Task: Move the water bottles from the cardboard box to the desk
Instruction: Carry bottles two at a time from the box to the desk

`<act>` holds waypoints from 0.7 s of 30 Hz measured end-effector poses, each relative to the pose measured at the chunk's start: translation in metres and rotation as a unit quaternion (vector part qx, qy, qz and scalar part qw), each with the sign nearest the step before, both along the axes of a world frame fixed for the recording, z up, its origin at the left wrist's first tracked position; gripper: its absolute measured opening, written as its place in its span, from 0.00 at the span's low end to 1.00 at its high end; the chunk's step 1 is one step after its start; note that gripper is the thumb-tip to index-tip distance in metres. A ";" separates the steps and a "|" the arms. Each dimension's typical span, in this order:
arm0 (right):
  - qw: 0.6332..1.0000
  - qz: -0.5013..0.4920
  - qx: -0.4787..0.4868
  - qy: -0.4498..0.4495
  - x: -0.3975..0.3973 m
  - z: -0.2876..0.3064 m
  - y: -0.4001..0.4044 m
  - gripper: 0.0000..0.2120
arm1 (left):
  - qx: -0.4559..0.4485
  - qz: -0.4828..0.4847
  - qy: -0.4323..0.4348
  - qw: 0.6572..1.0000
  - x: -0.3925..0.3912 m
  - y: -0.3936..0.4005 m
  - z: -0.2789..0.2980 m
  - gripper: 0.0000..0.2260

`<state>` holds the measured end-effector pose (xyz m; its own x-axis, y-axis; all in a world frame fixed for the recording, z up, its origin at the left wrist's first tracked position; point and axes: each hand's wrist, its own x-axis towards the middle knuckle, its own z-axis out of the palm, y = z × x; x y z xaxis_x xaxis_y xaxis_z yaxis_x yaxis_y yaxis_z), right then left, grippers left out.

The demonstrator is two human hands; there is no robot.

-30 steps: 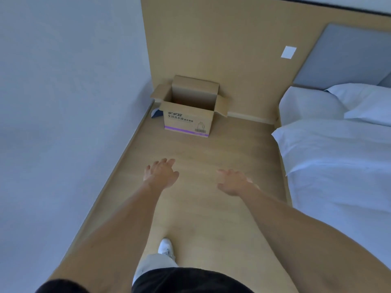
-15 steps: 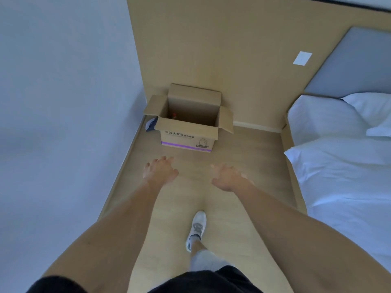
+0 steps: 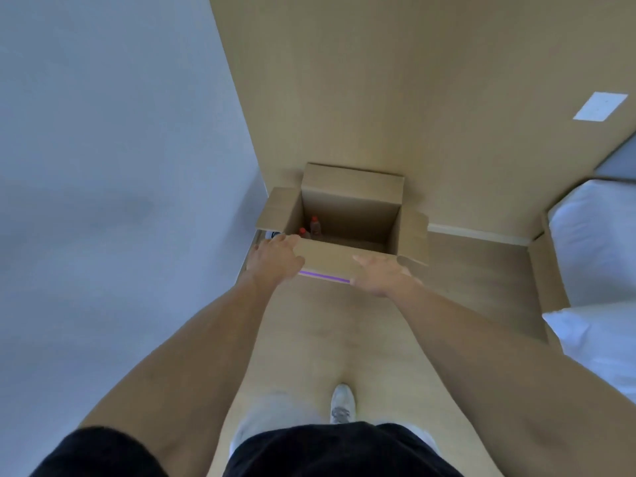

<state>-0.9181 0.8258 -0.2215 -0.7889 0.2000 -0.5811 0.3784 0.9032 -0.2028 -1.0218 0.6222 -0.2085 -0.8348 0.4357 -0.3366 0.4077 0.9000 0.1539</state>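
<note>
Both hands open and empty: left hand (image 3: 275, 259) and right hand (image 3: 380, 275) hover before the cardboard box (image 3: 347, 222); two red-capped bottles (image 3: 311, 228) stand beyond the left grip.

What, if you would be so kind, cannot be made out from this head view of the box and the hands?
- Water bottles: two red caps show; the cardboard box front wall hides any others.
- Desk: outside the head view.
- Left hand, right hand: whether either touches the front flap is unclear.
- Dark item left of the box: mostly hidden by its flap.
</note>
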 end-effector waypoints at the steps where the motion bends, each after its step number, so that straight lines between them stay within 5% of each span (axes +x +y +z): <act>1: 1.000 0.003 0.006 0.000 -0.013 0.002 0.009 0.32 | 0.003 0.004 -0.002 1.000 -0.013 0.010 0.000 0.23; 21: 0.989 -0.132 -0.031 -0.060 -0.270 -0.074 0.140 0.31 | 0.018 0.014 -0.140 0.990 -0.340 0.127 -0.119 0.26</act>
<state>-1.1883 0.9663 -0.2955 -0.6379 0.3515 -0.6852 0.6244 0.7568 -0.1931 -1.3614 0.7493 -0.3279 -0.7225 0.4302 -0.5412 0.3199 0.9020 0.2899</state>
